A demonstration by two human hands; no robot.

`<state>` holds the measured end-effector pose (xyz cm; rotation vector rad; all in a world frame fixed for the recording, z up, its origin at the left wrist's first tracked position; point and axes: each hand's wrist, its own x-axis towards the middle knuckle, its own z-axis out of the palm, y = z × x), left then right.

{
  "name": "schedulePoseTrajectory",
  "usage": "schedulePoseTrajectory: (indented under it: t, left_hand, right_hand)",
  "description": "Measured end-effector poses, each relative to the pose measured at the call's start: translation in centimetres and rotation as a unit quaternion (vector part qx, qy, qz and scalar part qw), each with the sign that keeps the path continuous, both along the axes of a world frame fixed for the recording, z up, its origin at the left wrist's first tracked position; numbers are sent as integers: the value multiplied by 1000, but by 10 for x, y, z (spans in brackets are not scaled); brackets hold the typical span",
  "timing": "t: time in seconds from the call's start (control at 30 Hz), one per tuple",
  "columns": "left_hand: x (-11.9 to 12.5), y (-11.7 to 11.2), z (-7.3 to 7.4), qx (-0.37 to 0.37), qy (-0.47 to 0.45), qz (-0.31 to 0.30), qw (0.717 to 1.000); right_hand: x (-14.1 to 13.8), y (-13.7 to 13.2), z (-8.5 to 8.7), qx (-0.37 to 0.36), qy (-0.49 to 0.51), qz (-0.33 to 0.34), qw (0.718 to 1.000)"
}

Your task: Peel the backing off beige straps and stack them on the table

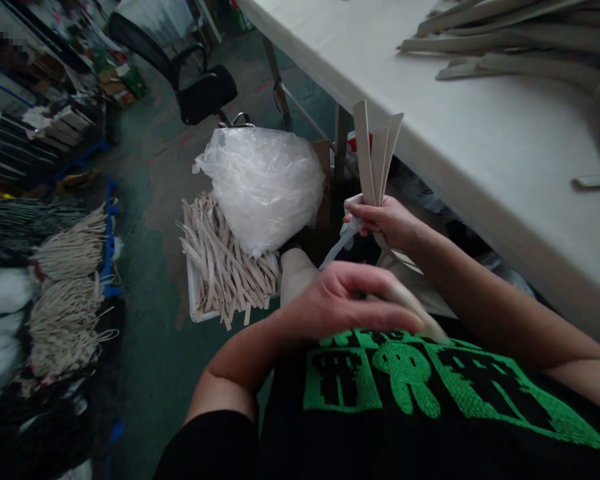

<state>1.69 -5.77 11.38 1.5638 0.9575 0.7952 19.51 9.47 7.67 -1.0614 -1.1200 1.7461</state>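
My right hand is closed round a bunch of flat beige strips that stand upright from its fist, beside the white table's edge. A thin whitish strip hangs from that fist. My left hand lies low in front of my chest, fingers curled over the lower end of a beige strip that runs back under the right hand.
A white tray on the floor holds several beige strips and a crumpled clear plastic bag. More strips lie on the white table. A black office chair stands further off. Bundles of cords fill the left.
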Motion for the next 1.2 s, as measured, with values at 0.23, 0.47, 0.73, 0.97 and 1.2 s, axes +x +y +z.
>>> schedulePoseTrajectory:
  t: [0.23, 0.47, 0.73, 0.97, 1.2]
  left_hand:
    - [-19, 67, -99, -83, 130, 184, 971]
    - [-13, 50, -126, -186, 168, 49, 967]
    - [-16, 57, -106, -434, -257, 318, 803]
    - [-22, 76, -100, -405, -404, 475, 669]
    - [-17, 80, -90, -386, -433, 467, 668]
  right_hand:
    - [0, 0, -6, 9, 13, 11, 1000]
    - [-8, 11, -20, 22, -8, 11, 1000]
    - [7, 2, -40, 78, -222, 106, 966]
    - [38, -59, -42, 29, -195, 190, 962]
    - [53, -81, -34, 25, -174, 105, 979]
